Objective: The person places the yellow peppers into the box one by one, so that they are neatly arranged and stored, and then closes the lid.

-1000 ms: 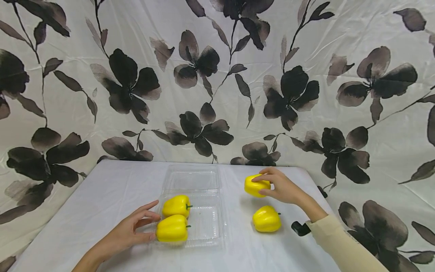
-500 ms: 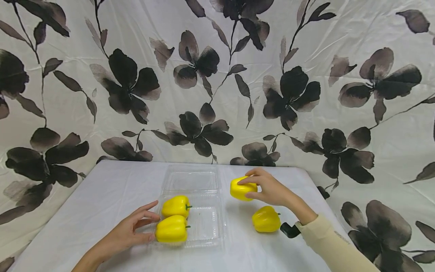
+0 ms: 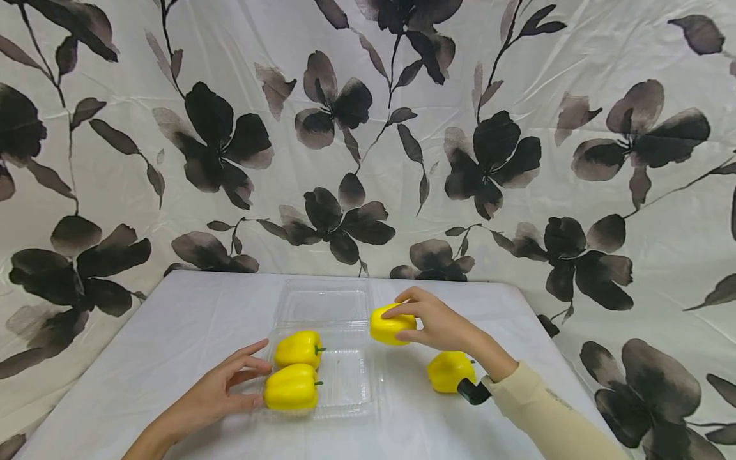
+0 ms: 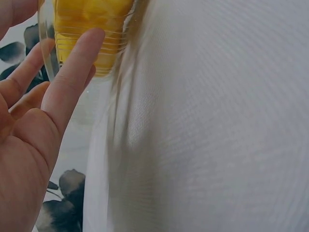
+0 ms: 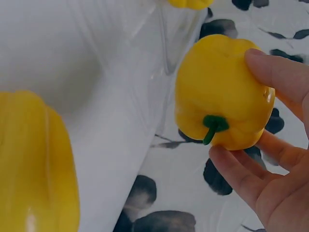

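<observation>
Head view: right of centre, the right hand (image 3: 441, 327) grips a yellow pepper (image 3: 383, 329) near the right edge of the clear box (image 3: 347, 380); at lower left, the left hand (image 3: 215, 391) holds nothing, fingers loosely extended. The pepper seems light, firm, slick, best pinched across its broad sides.

Clerk: What are you entering first?
Me: The held pepper (image 5: 217, 87) in my right hand (image 3: 443, 326) is showing yellow, its stem (image 5: 215, 123) green. The far-left pepper (image 3: 296, 349), the near-left pepper (image 3: 290, 387) and the loose pepper (image 3: 448, 369) are matching: yellow.
Clerk: And the tray (image 3: 346, 377)?
Me: Appearing colourless, clear, with a pattern of fine ribs.
Clerk: Next?
Me: The table cover (image 3: 178, 326) is showing plain white; the backdrop (image 3: 402, 172) is bearing black and brownish-grey flowers and leaves on off-white. My right sleeve (image 3: 543, 409) is showing cream; the wrist device (image 3: 475, 392), black.
</observation>
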{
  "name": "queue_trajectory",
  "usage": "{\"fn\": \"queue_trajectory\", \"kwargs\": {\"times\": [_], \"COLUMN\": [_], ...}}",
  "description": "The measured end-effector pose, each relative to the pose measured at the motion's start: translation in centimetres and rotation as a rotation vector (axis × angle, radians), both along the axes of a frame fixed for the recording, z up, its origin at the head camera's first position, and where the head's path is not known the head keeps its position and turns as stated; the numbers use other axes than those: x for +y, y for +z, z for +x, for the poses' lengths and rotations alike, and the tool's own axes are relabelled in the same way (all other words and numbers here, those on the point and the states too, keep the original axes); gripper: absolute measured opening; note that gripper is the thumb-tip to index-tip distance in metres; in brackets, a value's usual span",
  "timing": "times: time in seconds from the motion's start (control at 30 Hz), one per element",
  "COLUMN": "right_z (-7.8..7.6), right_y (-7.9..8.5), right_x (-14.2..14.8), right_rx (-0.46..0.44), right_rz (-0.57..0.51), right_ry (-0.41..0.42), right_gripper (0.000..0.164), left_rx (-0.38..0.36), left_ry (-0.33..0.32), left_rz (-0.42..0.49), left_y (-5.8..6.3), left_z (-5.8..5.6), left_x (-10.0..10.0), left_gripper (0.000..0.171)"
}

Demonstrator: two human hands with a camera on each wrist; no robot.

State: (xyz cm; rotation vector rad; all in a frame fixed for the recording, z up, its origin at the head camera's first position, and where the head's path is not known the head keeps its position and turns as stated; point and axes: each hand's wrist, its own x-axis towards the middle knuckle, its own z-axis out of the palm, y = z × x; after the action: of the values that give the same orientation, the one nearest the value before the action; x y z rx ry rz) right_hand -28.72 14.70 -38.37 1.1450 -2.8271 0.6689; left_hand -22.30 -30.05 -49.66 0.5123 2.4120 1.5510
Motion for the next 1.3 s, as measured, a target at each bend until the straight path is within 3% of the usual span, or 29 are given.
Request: {"fn": "queue_trajectory", "kwargs": {"times": [0.77, 1.3], "right_z": [-0.2, -0.2], "right_y": [-0.6, -1.5], "right_x": [-4.7, -6.4], "right_rx": [-0.023, -0.058], "right_rz": [0.048, 0.069], "right_ry": [0.059, 0.066], "right_gripper": [0.039, 0.038], "left_rx": [0.013, -0.007], "left_ry": [-0.005, -0.004], "left_rz": [0.003, 0.019], "left_y": [0.0, 0.1], "left_z": [0.1, 0.2], "left_x": [0.0, 0.2], "left_gripper": [0.050, 0.050]}}
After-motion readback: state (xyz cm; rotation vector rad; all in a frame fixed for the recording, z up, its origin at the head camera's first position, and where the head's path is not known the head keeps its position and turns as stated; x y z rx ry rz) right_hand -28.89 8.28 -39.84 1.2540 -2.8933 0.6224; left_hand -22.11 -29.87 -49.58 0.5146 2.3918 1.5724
